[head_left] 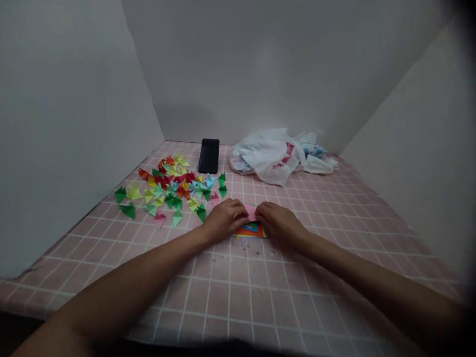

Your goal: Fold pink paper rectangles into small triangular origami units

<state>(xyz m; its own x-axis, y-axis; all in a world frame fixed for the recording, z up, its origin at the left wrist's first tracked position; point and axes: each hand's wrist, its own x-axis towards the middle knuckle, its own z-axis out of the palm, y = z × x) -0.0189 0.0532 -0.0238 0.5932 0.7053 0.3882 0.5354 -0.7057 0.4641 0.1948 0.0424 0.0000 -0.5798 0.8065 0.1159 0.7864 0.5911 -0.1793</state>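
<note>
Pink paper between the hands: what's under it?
Orange and blue paper shows beneath the pink paper. The left hand and right hand cover the rest, so its edges cannot be seen.

You're getting dim, flat light on the walls [67,124], with edges bending and the top-right corner [464,15] going dark.
</note>
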